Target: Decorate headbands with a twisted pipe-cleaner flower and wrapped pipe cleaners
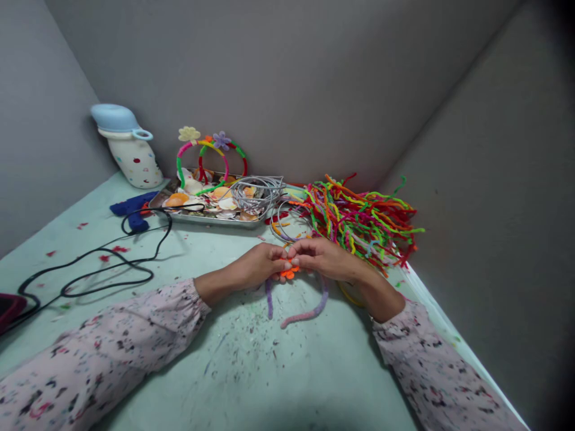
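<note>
Between my two hands, above the middle of the pale green table, is a small orange flower [290,272] that looks like fuzzy pipe cleaner. My left hand [263,266] pinches it from the left, thumb on top. From the right, my right hand [321,257] closes on it with thumb and fingers. A curved pipe-cleaner band [317,310], purple with a pink end, hangs below the fingers; its other purple end shows under my left hand. How the flower and band meet is hidden by my fingers.
Colourful pipe cleaners [359,218] lie heaped at the back right. A metal tray [215,221] holds shells, coiled grey wire [258,194] and two flowered hoops [202,143]. A white bottle [135,155], a blue glue gun [135,209] and a black cable [135,263] are on the left.
</note>
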`<state>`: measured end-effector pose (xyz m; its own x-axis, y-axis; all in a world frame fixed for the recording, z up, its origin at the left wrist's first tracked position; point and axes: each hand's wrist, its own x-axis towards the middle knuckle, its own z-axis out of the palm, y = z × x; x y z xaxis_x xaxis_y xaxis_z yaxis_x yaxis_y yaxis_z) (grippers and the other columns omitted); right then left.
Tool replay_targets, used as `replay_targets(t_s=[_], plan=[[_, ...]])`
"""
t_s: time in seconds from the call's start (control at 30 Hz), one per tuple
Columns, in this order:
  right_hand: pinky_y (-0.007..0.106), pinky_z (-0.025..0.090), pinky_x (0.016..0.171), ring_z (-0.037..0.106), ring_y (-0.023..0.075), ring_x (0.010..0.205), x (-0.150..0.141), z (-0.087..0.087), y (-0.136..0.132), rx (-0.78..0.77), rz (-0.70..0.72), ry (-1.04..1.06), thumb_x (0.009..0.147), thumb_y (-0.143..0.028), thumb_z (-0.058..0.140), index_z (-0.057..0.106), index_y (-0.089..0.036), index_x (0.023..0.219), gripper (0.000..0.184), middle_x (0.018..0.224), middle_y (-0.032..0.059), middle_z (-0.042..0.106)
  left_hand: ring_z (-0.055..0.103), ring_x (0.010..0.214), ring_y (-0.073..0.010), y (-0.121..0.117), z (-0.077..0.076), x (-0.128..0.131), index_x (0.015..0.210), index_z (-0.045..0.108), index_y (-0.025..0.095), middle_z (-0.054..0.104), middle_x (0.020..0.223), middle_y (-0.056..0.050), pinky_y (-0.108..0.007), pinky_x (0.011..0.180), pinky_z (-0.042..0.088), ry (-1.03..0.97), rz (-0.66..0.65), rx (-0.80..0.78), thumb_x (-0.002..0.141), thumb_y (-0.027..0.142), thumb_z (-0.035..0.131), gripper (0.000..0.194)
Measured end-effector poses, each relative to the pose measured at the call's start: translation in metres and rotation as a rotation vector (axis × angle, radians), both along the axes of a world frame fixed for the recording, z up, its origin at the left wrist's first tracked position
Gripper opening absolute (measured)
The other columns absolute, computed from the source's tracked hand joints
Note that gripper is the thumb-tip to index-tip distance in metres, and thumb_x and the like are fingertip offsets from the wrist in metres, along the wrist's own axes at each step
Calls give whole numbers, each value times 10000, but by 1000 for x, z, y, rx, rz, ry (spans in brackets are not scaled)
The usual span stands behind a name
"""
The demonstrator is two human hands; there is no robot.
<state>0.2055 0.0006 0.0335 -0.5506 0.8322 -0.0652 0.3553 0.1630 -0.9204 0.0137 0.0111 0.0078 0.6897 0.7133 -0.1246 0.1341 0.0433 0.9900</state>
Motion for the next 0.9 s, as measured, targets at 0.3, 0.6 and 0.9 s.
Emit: replay_targets(t_s=[0.3,0.6,0.9], plan=[[215,363,525,474,98,558,-6,-7,0,90,-31,-10,815,-286,561,673,-174,837,160,666,-15,609,529,541,-98,-4,3,1,754,635,135,615,658,-24,-207,533,397,25,20,21,777,302,599,172],[261,446,638,570,138,710,2,2,1,134,3,-26,817,-257,553,697,-191,958,212,852,27,676,545,577,-102,2,-1,-4,797,616,137,637,678,-32,-213,555,385,-41,-34,-45,756,233,619,105],[238,422,633,534,109,689,-2,3,-2,19,93,-78,815,-247,578,591,-150,936,156,808,13,609,519,590,-107,4,-2,-4,778,610,118,610,684,-34,-229,567,387,57,-96,27,745,278,605,164]])
